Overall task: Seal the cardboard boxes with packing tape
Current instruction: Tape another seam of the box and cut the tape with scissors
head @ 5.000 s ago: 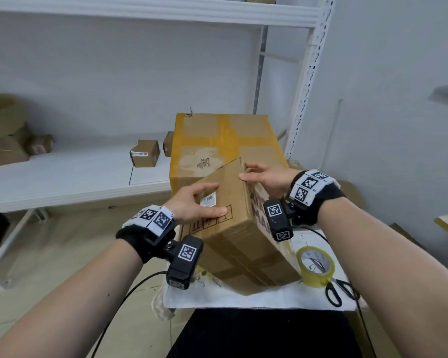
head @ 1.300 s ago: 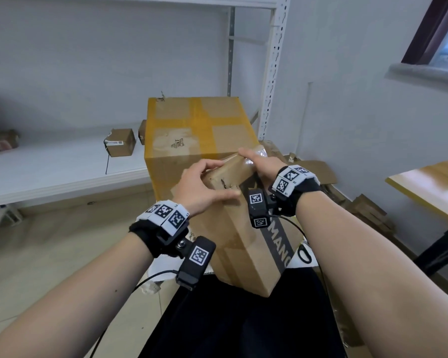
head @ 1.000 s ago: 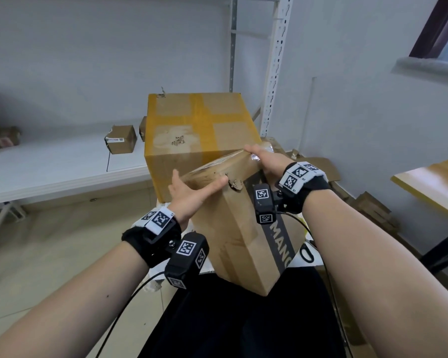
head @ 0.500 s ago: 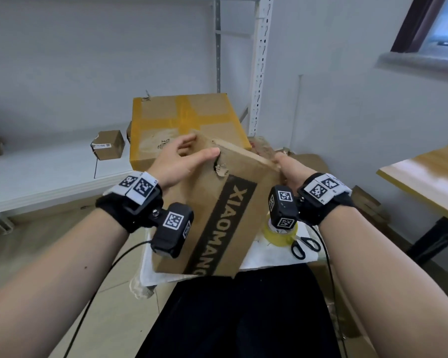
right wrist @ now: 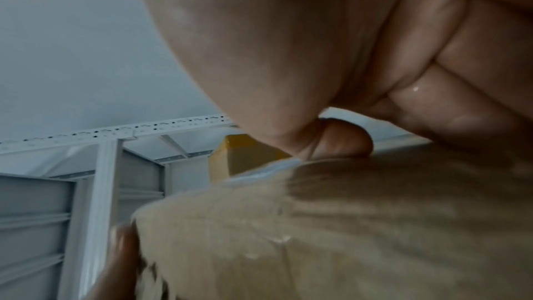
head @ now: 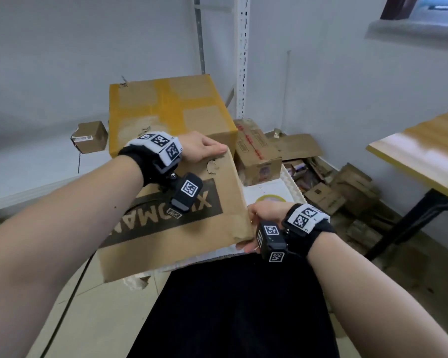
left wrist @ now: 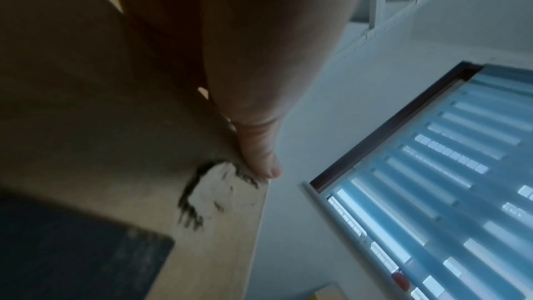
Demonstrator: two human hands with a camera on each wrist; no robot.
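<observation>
Brown printed cardboard box tilted over lap, before large yellow-taped carton; left hand gripping far torn corner, right hand fingers clasping near right corner

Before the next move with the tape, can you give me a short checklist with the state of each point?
1. Printed box held at two places: ok, left hand grips the far torn corner, right hand the near right edge.
2. Box resting flat: cannot tell.
3. Tape roll within reach: ok, on the white cloth just beyond the right hand.
4. A hand free for the tape: not ok, both hold the box.
5. Scissors in sight: not ok.
6. Seam to seal visible: cannot tell.
</observation>
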